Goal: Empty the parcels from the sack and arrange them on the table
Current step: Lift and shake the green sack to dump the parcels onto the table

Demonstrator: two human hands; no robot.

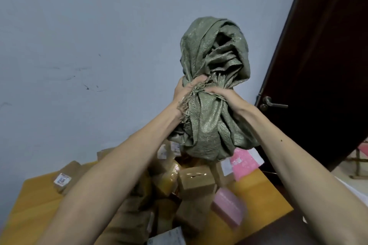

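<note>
On the yellow table (33, 205), a labelled brown parcel (66, 177) lies left of the main heap. Raised left hand (183, 93): fingers curled into the bunched middle of the green sack (211, 129). The sack hangs in the air above the heap of parcels (196, 182). Beside it the right hand (225, 95) clenches the same bunch. 2 pink parcels (228, 206) at the heap's right; dark door (328, 55) far right.

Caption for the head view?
The left hand and right hand grip the green sack above parcels heaped on the table.
</note>
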